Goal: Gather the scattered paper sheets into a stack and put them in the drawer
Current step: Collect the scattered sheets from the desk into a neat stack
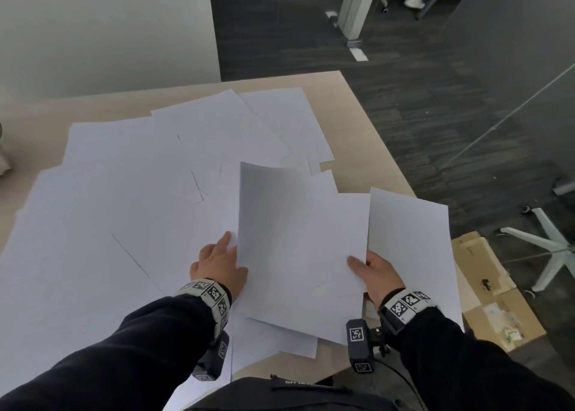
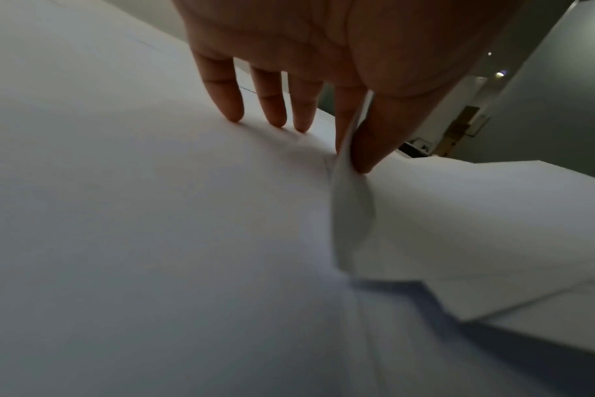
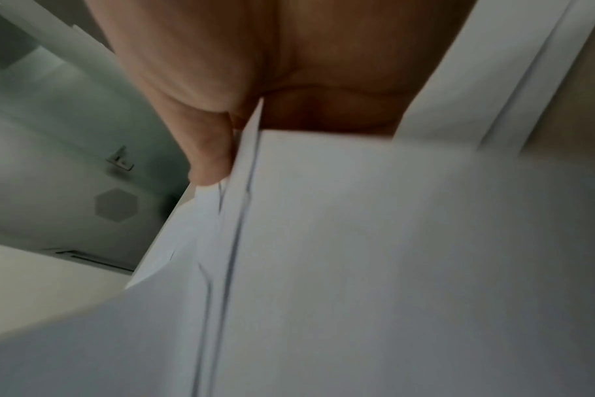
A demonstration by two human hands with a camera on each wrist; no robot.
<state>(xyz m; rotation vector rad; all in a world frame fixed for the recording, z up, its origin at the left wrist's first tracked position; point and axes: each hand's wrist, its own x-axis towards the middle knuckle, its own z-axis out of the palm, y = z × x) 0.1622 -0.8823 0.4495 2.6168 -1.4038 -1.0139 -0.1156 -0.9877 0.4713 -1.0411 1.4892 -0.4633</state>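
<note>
A: Head view first: your counter [image 1: 367,130] is pale wood, and the scattered sheets [image 1: 124,192] cover most of it, overlapping loosely from the far edge down to your body; past its right edge you have dark carpet, a flattened cardboard box [image 1: 494,298] on the floor and a white chair base [image 1: 547,248].

B: And the sheets I've already got hold of?

A: You hold a small bundle of sheets [image 1: 298,248] between both hands, near the counter's right front corner, lifted a little and bowed, its near end over the loose sheets below; one more sheet [image 1: 410,242] juts out to the right behind your right hand, past the counter's edge.

B: What is my left hand doing?

A: Your left hand [image 1: 217,264] sits at the bundle's left edge; in the left wrist view your thumb [image 2: 374,145] and forefinger pinch a sheet's edge [image 2: 352,204] between them, while your other three fingers [image 2: 272,104] stand nearly straight with their tips down on the paper beneath.

B: And the right?

A: Your right hand [image 1: 378,275] grips the bundle's right edge; your thumb lies on top of it, and the right wrist view shows several sheet edges [image 3: 242,188] running into the fork of your thumb [image 3: 211,150]; your other fingers are hidden under the paper.
</note>
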